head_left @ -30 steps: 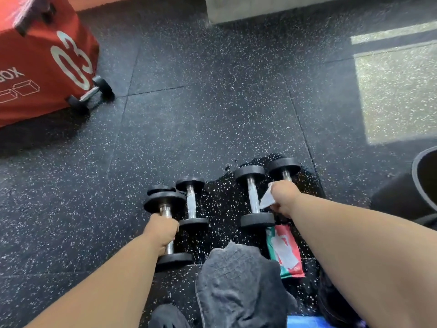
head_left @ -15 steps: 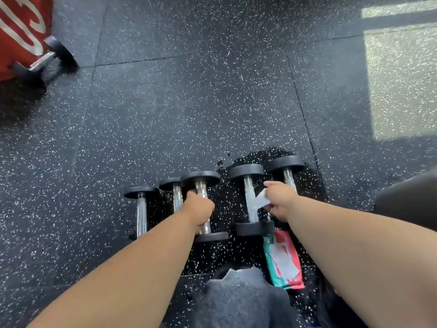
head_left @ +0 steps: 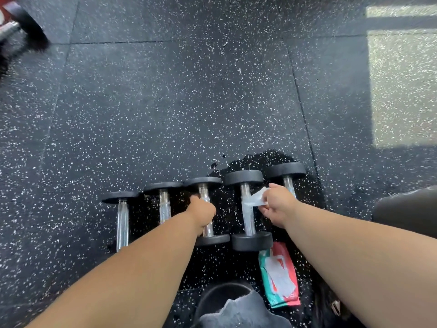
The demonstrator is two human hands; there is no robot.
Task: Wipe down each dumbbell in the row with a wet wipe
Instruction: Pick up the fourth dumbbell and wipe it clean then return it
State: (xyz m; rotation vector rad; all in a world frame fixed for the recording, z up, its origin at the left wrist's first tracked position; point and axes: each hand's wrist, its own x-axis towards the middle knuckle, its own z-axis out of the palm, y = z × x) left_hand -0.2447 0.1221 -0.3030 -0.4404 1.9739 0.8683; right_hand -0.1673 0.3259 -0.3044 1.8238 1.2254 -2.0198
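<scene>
Five dumbbells lie in a row on the floor (head_left: 179, 110), handles running away from the viewer, heads close to one another. From the left: first dumbbell (head_left: 122, 221), second dumbbell (head_left: 164, 204), third dumbbell (head_left: 206, 209), fourth dumbbell (head_left: 247, 209), fifth dumbbell (head_left: 287, 176).

Left hand (head_left: 203, 213): fingers curled round the chrome handle of the third dumbbell, gripping it.

Right hand (head_left: 277, 205): fingers pinch a white wipe (head_left: 254, 200), which lies against the handle of the fourth dumbbell. The hand sits between the fourth and fifth dumbbells and hides most of the fifth handle.

Wipe pack (head_left: 279, 278): flat on the floor just behind the near head of the fourth dumbbell, teal and red, white flap on top. Its print is too blurred to read.

Open room: the floor beyond the row is bare black speckled rubber, with tile seams running across and along it. A dark wet patch (head_left: 260, 159) spreads under and behind the fourth and fifth dumbbells. A sunlit patch (head_left: 402, 91) lies far right. At the right edge, a dark rounded object (head_left: 406, 209) sits near the fifth dumbbell. At the top left corner, a sixth dumbbell (head_left: 21, 27) and part of a red box (head_left: 4, 8) show, well apart from the row; no legible writing there
</scene>
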